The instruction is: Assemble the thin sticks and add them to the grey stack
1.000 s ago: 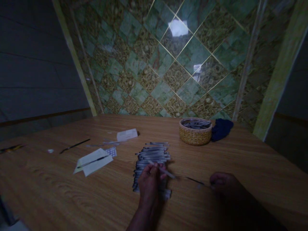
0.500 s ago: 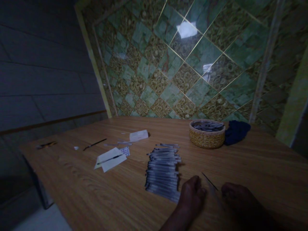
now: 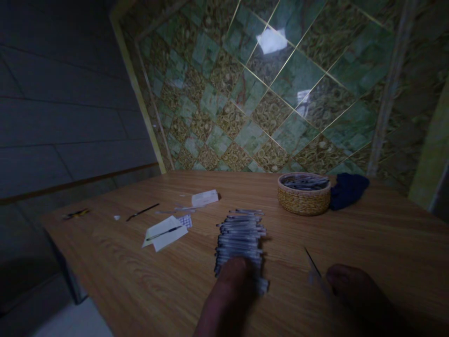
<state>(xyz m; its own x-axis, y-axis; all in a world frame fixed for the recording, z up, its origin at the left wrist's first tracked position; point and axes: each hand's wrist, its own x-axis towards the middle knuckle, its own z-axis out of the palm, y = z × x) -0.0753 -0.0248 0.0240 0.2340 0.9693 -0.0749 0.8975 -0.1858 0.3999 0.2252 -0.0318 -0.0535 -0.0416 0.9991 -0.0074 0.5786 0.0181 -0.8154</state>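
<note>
My left hand [image 3: 233, 278] is over the near end of a row of clear, dark-tipped pens [image 3: 242, 234] laid side by side. It is smeared by motion and its fingers are hidden, so I cannot tell whether it grips one. To the right, my right hand [image 3: 351, 285] is closed, its thumb side up, in deep shadow. From it a thin dark pointed rod [image 3: 312, 260] slants up and left, with a pale see-through part along its lower end; its exact kind is unclear.
A wicker basket [image 3: 303, 203] full of pens stands behind, beside a dark blue cloth [image 3: 349, 189]. Leftward lie a white box [image 3: 205, 197], paper sheets [image 3: 168, 239] with a pen on top, a black stick-like item [image 3: 142, 212] and a yellow-black tool [image 3: 76, 214]. A tiled wall backs the table.
My left hand has moved left, from beside the pen row to over its near end. The right hand stays nearly in place, and the thin rod now points more steeply upward.
</note>
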